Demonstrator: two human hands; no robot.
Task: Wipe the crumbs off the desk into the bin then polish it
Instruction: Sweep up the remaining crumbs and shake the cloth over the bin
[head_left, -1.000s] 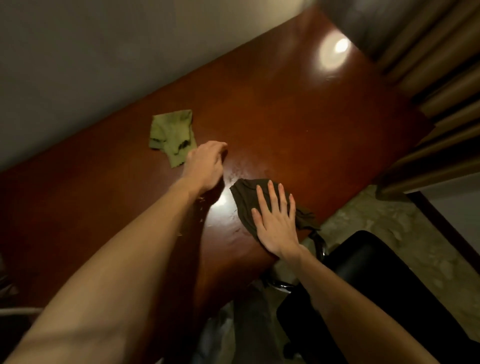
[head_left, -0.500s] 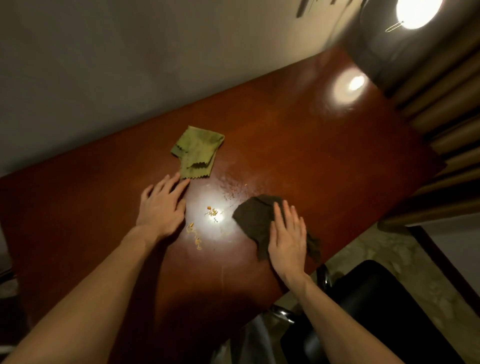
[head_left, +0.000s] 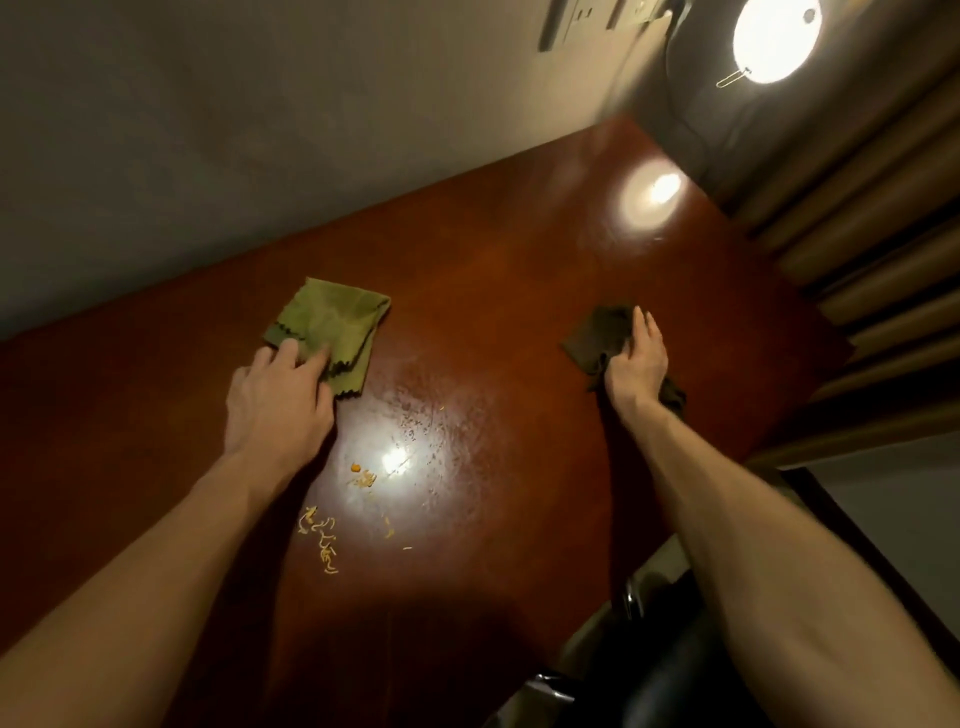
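Green cloth (head_left: 332, 317) under fingers (head_left: 291, 353), dark cloth (head_left: 597, 332) gripped

This is looking like a private room, perhaps a bedroom or hotel room: a glossy red-brown counter (head_left: 519, 312) is standing against a plain wall (head_left: 260, 130), pleated curtains (head_left: 883, 260) are hanging at three o'clock, a round lamp (head_left: 776, 39) is glowing at one o'clock, and a black chair (head_left: 675, 675) is sitting at five o'clock.
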